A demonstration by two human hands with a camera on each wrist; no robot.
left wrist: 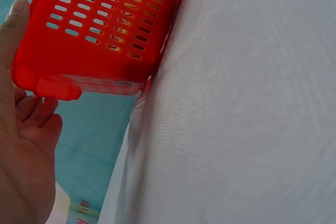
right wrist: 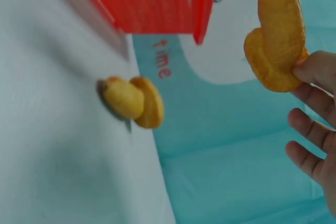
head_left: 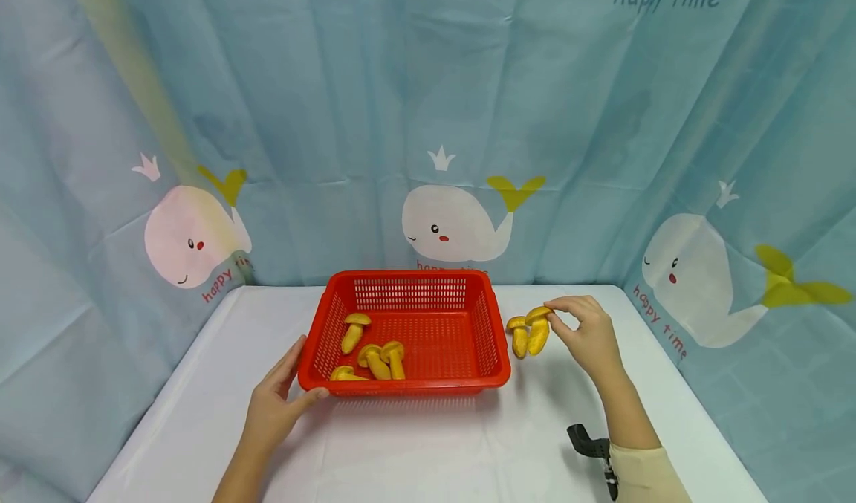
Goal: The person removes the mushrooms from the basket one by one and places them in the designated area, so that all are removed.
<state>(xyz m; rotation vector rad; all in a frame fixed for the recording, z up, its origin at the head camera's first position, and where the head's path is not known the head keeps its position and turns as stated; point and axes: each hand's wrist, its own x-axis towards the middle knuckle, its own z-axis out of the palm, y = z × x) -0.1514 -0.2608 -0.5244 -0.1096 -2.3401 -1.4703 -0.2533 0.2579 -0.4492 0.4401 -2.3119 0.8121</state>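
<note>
My right hand (head_left: 588, 332) pinches the cap edge of a yellow toy mushroom (head_left: 538, 330) between thumb and fingertips. In the right wrist view that mushroom (right wrist: 281, 35) hangs above the table, its stem pointing away from the hand. A second yellow mushroom (right wrist: 126, 98) lies on the table just beside the basket. My left hand (head_left: 270, 406) holds the left front corner of a red plastic basket (head_left: 438, 386), with the thumb at the front rim and the fingers along the left side. Several yellow mushrooms (head_left: 376, 362) lie in the basket's left half.
A white cloth (head_left: 414, 451) covers the table under the basket. Behind and at both sides hangs a blue curtain (head_left: 361, 117) printed with whales. A black strap-like device (head_left: 588, 443) sits by the right sleeve (head_left: 645, 473).
</note>
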